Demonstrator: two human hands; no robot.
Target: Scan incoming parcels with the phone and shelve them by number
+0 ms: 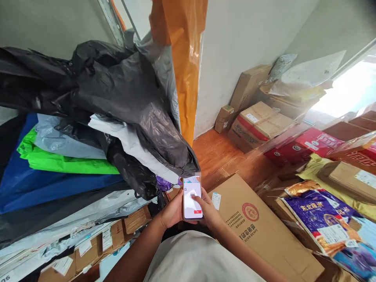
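Observation:
A smartphone (192,203) with a lit, mostly white screen is held upright in front of the body at the bottom centre. My left hand (174,208) wraps round its left edge. On the other side my right hand (208,209) supports the right edge, its thumb over the screen. A red button shows low on the display. Just above the phone hangs the end of a black plastic bag (164,137).
Stacked bags, including a green one (70,158), fill the left side over cartons. An orange plastic sheet (188,70) hangs centrally. A large cardboard box (264,231) lies at the right, beside a purple package (311,211). More boxes (258,125) stand by the wall.

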